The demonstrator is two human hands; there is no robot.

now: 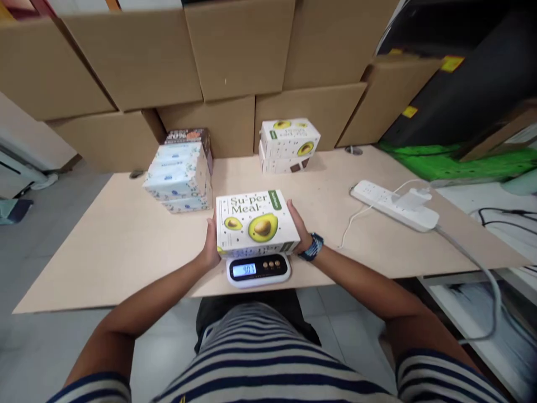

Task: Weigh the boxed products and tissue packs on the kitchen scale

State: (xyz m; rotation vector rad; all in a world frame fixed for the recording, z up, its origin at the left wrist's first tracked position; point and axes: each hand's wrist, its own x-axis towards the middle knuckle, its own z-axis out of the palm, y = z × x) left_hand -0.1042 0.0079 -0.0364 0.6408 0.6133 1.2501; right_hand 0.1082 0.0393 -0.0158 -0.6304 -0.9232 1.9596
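Observation:
A white "Su-per Meal" carton (pixel 251 221) with avocado pictures is on or just over a small white kitchen scale (pixel 234 282); the contact between them is hidden. My left hand (pixel 211 243) grips the carton's left side, thumb up along the edge. On the opposite side my right hand (pixel 302 229), with a patterned band at the wrist, is closed against it. Below the carton, the scale's lit display (pixel 244 270) shows digits that look like 9.07. Most fingers of both hands are hidden behind the carton.
Stacked tissue packs (pixel 178 173) stand left, before a dark box (pixel 188 136). Two cartons, an avocado one (pixel 289 140) on another (pixel 289 165), sit at the back. A power strip (pixel 392 206) with a plugged-in charger lies right. Cardboard boxes (pixel 239 50) wall off the table's far edge.

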